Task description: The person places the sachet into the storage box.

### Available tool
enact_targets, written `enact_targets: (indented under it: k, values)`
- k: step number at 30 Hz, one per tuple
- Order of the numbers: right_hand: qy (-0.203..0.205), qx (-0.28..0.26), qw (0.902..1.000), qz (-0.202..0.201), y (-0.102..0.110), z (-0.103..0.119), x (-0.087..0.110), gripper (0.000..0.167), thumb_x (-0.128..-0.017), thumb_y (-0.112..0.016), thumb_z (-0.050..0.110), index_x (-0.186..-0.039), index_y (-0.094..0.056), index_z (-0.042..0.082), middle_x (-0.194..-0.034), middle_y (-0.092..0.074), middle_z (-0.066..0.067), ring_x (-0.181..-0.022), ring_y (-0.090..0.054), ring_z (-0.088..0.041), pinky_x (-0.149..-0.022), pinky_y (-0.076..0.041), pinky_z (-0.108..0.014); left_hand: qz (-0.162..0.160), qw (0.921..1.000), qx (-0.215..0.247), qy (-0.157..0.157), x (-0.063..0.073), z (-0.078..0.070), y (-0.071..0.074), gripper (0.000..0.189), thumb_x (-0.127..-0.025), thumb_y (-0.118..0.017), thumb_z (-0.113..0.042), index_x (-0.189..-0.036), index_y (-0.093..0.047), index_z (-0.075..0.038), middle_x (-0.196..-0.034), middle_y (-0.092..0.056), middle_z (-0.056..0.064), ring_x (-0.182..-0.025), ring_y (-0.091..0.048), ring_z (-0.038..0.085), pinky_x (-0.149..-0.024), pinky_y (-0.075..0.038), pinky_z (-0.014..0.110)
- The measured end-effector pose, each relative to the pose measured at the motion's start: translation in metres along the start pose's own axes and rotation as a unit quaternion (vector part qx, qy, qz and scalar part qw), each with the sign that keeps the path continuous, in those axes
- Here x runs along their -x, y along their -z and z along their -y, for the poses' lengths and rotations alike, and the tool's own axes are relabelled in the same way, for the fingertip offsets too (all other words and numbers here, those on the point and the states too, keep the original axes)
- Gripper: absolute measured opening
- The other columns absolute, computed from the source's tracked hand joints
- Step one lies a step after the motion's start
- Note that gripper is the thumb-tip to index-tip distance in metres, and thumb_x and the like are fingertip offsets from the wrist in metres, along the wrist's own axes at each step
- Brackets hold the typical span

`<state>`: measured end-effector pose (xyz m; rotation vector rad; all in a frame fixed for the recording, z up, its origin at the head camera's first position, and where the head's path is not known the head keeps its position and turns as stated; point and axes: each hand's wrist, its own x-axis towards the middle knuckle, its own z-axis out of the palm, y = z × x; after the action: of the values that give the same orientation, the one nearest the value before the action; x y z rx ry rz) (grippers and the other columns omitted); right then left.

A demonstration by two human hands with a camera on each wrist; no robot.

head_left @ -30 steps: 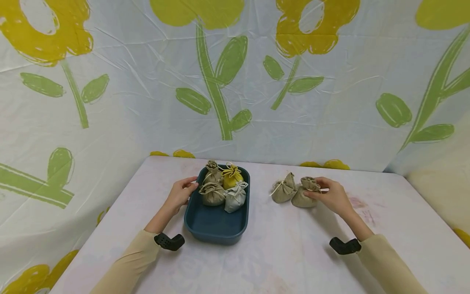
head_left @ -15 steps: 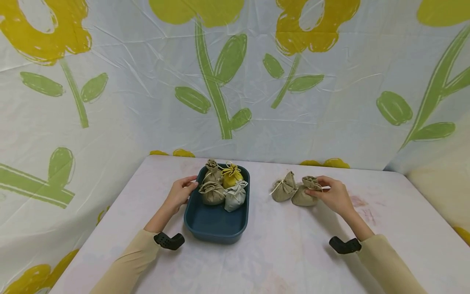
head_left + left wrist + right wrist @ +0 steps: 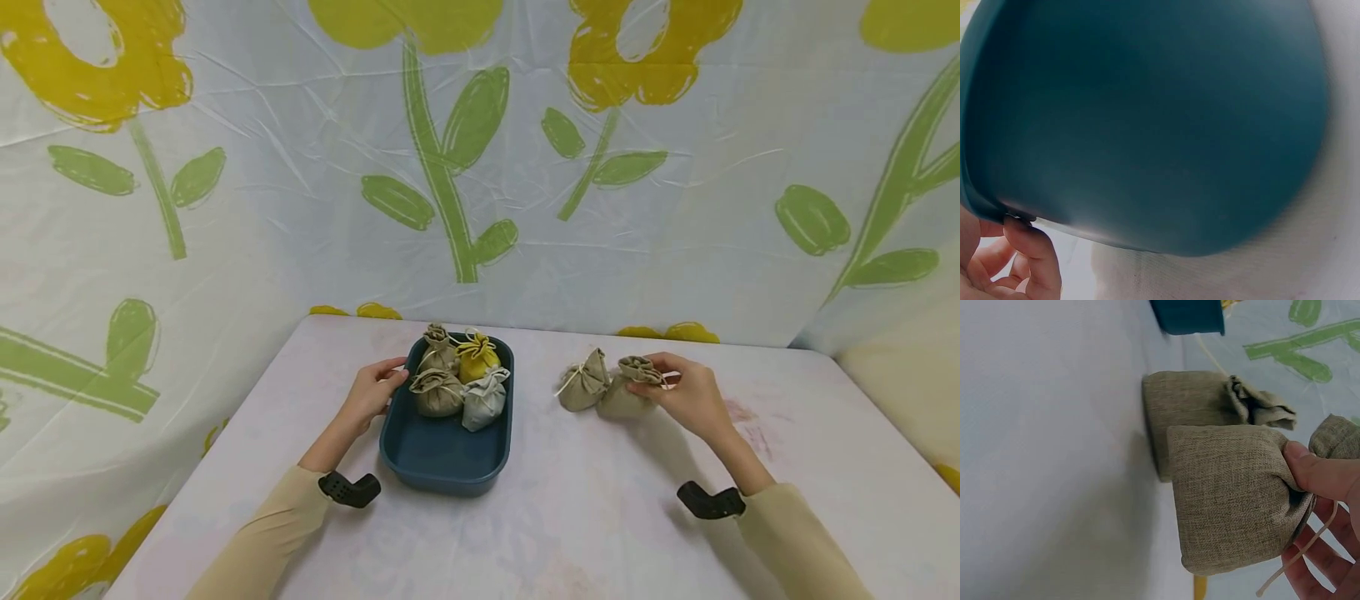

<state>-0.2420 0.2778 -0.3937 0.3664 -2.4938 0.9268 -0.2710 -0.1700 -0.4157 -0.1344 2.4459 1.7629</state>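
My left hand (image 3: pixel 371 392) grips the left rim of a dark blue bin (image 3: pixel 446 458), its fingers and thumb at the edge in the left wrist view. Inside the bin's far half stand two tan drawstring pouches (image 3: pixel 437 396), a yellow pouch (image 3: pixel 476 360) and a pale grey pouch (image 3: pixel 483 402). On the right, my right hand (image 3: pixel 693 396) pinches the gathered neck of another tan drawstring pouch (image 3: pixel 1232 500), thumb on one side and fingers on the other. That pouch hangs close over the table, its cord dangling. Just left of it stands a similar tan pouch (image 3: pixel 583 383).
A pale table (image 3: pixel 570 517) carries everything, its far edge meeting a hanging cloth (image 3: pixel 315 233) printed with yellow flowers and green leaves. A strip of table lies between the bin and the pouches at right.
My right hand has tightened its hold on the pouch's neck and raised it slightly, tilting it. My left hand and the bin stay put; the head view has shifted a little.
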Motion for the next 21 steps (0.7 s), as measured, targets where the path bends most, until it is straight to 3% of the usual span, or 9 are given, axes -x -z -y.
enact_targets:
  k: [9, 13, 17, 21]
  values:
    - [0.002, 0.008, 0.9999, -0.015, 0.015, 0.020, 0.000, 0.035, -0.069, -0.085, 0.010, -0.101, -0.071, 0.003, -0.087, -0.072, -0.015, -0.075, -0.051, 0.018, -0.067, -0.044, -0.008, -0.001, 1.0000, 0.001, 0.003, -0.001, 0.002, 0.001, 0.040, -0.100, -0.051, -0.020, -0.139, -0.051, -0.011, -0.111, -0.060, 0.012, -0.073, -0.047, 0.011, -0.050, -0.039, 0.022]
    - [0.002, 0.001, 0.9997, -0.023, 0.021, 0.027, 0.000, 0.033, -0.069, -0.085, 0.009, -0.099, -0.071, 0.004, -0.082, -0.069, 0.007, -0.074, -0.052, 0.018, -0.067, -0.045, -0.007, -0.001, 1.0000, -0.001, 0.003, 0.000, 0.000, 0.001, 0.040, -0.100, -0.052, -0.020, -0.139, -0.051, -0.011, -0.110, -0.059, 0.012, -0.072, -0.047, 0.011, -0.050, -0.038, 0.022]
    - [0.002, -0.013, 0.9994, -0.031, 0.025, 0.036, 0.001, 0.031, -0.070, -0.084, 0.007, -0.097, -0.070, 0.003, -0.081, -0.056, 0.032, -0.074, -0.052, 0.017, -0.068, -0.043, -0.005, 0.000, 1.0000, -0.003, 0.003, 0.001, -0.002, 0.001, 0.040, -0.100, -0.052, -0.020, -0.139, -0.051, -0.011, -0.110, -0.059, 0.013, -0.072, -0.046, 0.011, -0.050, -0.037, 0.023]
    - [-0.001, -0.040, 0.9982, -0.044, 0.023, 0.045, 0.001, 0.031, -0.070, -0.084, 0.005, -0.097, -0.069, 0.000, -0.081, -0.054, 0.036, -0.074, -0.053, 0.016, -0.070, -0.042, -0.003, 0.001, 1.0000, -0.003, 0.004, 0.002, -0.003, 0.001, 0.040, -0.100, -0.051, -0.020, -0.139, -0.051, -0.010, -0.111, -0.059, 0.013, -0.073, -0.047, 0.012, -0.050, -0.038, 0.023]
